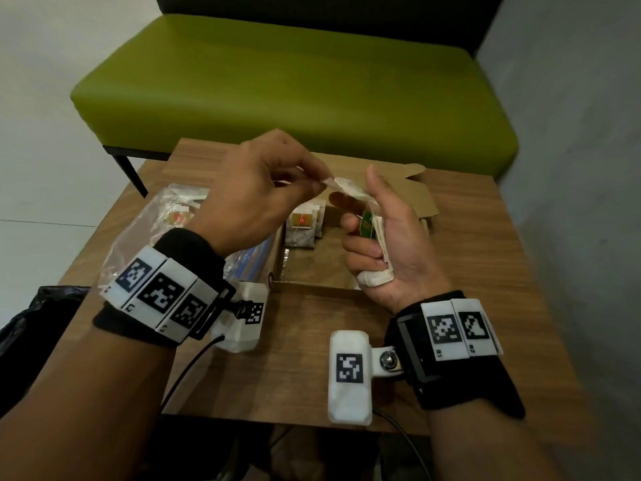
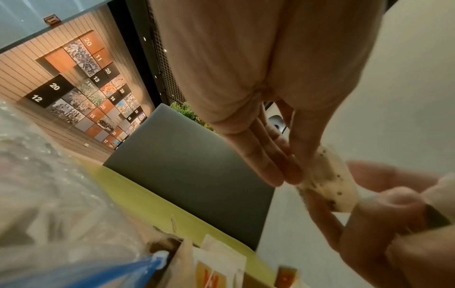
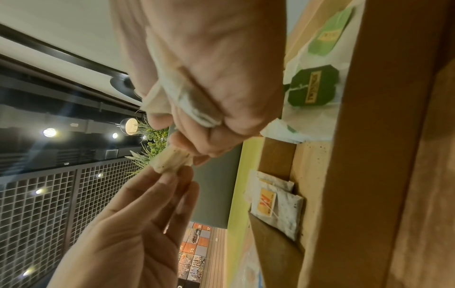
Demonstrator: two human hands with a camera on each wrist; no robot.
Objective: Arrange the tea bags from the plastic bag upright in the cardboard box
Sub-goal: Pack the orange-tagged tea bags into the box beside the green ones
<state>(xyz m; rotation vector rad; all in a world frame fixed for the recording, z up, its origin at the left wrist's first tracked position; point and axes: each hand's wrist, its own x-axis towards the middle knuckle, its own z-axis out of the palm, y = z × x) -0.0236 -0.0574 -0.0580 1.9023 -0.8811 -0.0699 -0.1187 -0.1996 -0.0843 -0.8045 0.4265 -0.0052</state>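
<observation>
Above the open cardboard box [image 1: 312, 272], my left hand [image 1: 321, 184] pinches one end of a white tea bag [image 1: 347, 189] between thumb and fingertips. My right hand [image 1: 364, 234] grips a bundle of several tea bags [image 1: 376, 277] with a green tag [image 1: 367, 225], and its fingers hold the other end of the pinched tea bag [image 2: 329, 181]. A few tea bags with yellow-red tags [image 1: 303, 227] stand at the box's far left. Green-tagged tea bags [image 3: 312, 87] lie at its other side. The plastic bag [image 1: 166, 223] lies left of the box with tea bags inside.
The box sits on a small wooden table [image 1: 485, 272], its flaps [image 1: 412, 192] open toward a green bench [image 1: 295, 81]. A black bag [image 1: 31, 324] lies off the table's left edge. Cables [image 1: 187, 373] hang from the wrist cameras at the near edge.
</observation>
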